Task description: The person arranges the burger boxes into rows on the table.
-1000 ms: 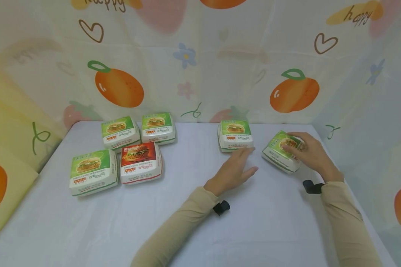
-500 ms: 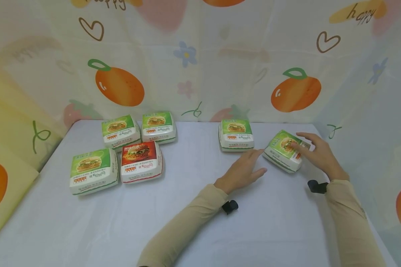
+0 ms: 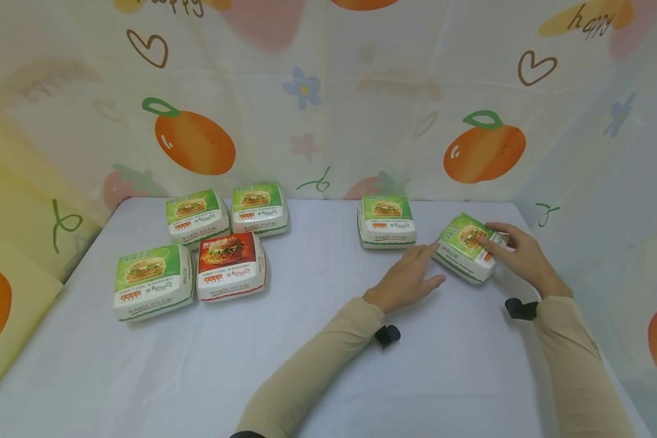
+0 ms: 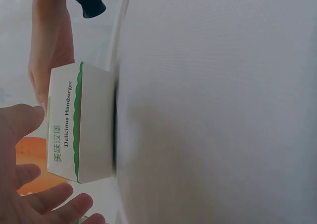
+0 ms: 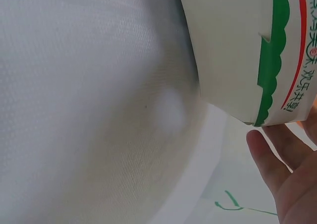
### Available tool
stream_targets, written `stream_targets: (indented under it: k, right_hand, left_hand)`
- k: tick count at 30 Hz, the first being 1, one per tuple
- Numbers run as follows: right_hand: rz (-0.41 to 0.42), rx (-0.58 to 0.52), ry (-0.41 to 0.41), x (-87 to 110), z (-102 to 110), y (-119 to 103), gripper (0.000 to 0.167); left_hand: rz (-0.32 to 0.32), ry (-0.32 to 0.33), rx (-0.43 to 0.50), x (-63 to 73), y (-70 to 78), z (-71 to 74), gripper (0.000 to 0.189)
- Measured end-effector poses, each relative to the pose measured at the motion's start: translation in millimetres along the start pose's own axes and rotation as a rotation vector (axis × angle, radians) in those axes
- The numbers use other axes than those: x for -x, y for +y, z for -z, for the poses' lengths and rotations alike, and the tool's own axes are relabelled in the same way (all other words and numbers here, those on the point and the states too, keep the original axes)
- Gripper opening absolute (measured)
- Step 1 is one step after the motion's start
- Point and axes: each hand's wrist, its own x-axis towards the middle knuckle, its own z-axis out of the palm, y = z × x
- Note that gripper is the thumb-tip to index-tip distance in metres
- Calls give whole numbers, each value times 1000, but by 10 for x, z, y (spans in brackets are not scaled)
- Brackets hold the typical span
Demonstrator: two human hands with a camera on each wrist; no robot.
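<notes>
A green-and-white hamburger box lies turned at an angle on the right side of the table. My right hand holds it at its right corner, thumb over the printed top and fingers round the far side; the right wrist view shows one fingertip apart from the carton. My left hand reaches in from the left with relaxed, spread fingers, fingertips right at the box's left corner. In the left wrist view, the left thumb is beside the top of the box, with the right hand beyond.
Another green hamburger box stands just left of the angled one. On the left are more green boxes and a red-topped one, close together. A fruit-print curtain rises behind the white table.
My left hand has moved right, from near the middle box to the angled box's left corner. My right hand has shifted slightly right along its box, which has turned a little.
</notes>
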Motion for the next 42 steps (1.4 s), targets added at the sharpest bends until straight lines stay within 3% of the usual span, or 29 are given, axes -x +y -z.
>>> stream_targets:
  k: [9,22,31,42]
  right_hand:
    - [-21,-8,-7,36,-35,-4,78]
    - [-42,-16,-49,81,-46,-18,80]
    - [-19,-85,-47,196,-66,-49,77]
    - [-7,-72,-22,336,-117,-121,74]
  left_hand:
    - [37,-37,34,-7,-7,-48,75]
    - [31,-36,59,-1,-21,-75,76]
    - [49,-13,41,54,4,-70,77]
    - [29,15,39,165,-30,-12,78]
